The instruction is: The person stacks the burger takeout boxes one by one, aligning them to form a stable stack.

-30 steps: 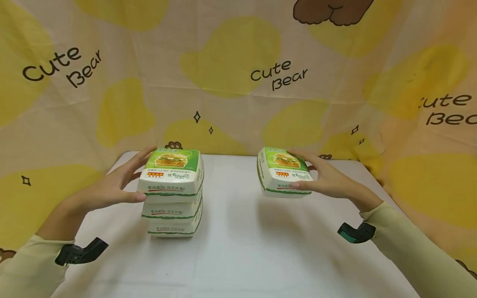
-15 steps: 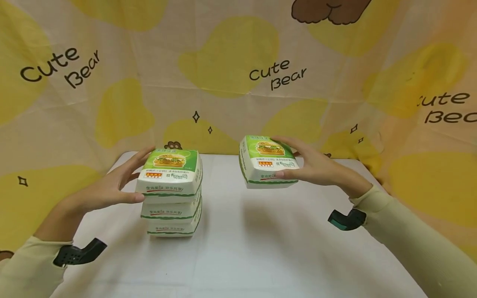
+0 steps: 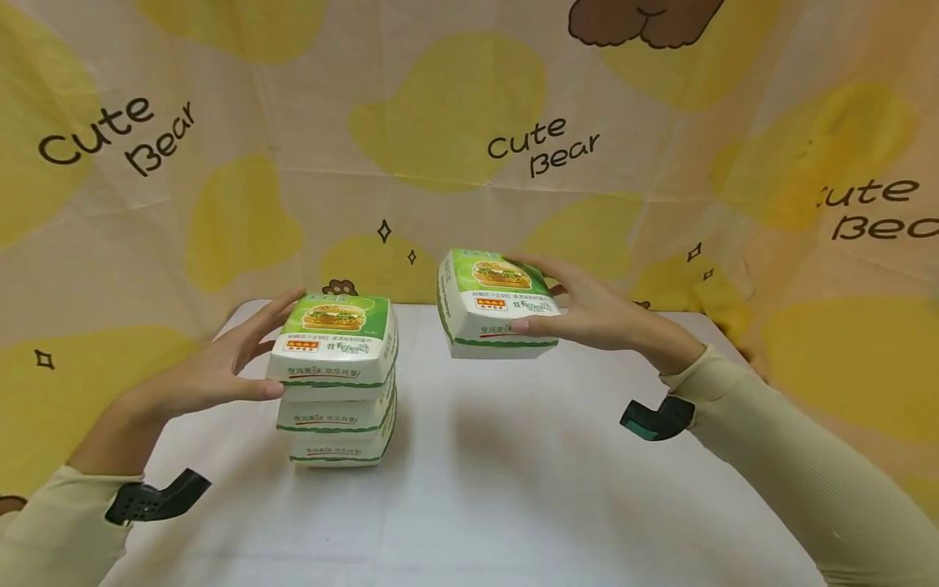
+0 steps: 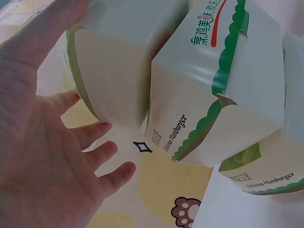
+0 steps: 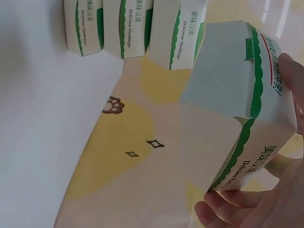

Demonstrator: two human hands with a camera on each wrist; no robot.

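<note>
Three burger boxes, white and green with a burger picture, stand stacked on the left in the head view. My left hand (image 3: 213, 375) holds the top box (image 3: 333, 346) by its left side, thumb at the front and fingers toward the back. Below it sit the middle box (image 3: 333, 416) and the bottom box (image 3: 333, 450). My right hand (image 3: 601, 318) grips another burger box (image 3: 495, 302) by its right side, above the table and right of the stack. In the right wrist view, thumb and fingers span that box (image 5: 223, 71), which is closed.
A white table (image 3: 469, 505) spreads beneath the boxes. Behind it hangs a yellow-patterned cloth (image 3: 440, 106) printed with "Cute Bear". Black devices (image 3: 157, 497) are worn on both wrists.
My right hand has carried its burger box leftward and upward, closer to the stack. My left hand and the stacked boxes keep their place.
</note>
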